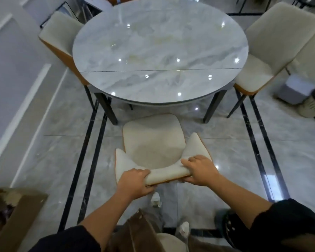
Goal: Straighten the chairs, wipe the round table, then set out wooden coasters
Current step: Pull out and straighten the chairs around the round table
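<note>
A cream upholstered chair [153, 140] with an orange shell stands just in front of me, its seat facing the round marble table [160, 51]. Its seat front is a little short of the table's near edge. My left hand [135, 182] grips the top of the backrest at its left end, fingers curled over the cushion. My right hand [200, 170] grips the same backrest at its right end. Another matching chair [62, 35] sits at the table's left side, and a third chair [273, 42] stands at the right, angled outward. No coasters or cloth are in view.
A cardboard box [13, 215] sits on the floor at my lower left. A grey bin [295, 91] and a pale basket [313, 108] stand at the right beyond the right chair. A white panelled wall [11, 70] runs along the left. My feet are under the chair back.
</note>
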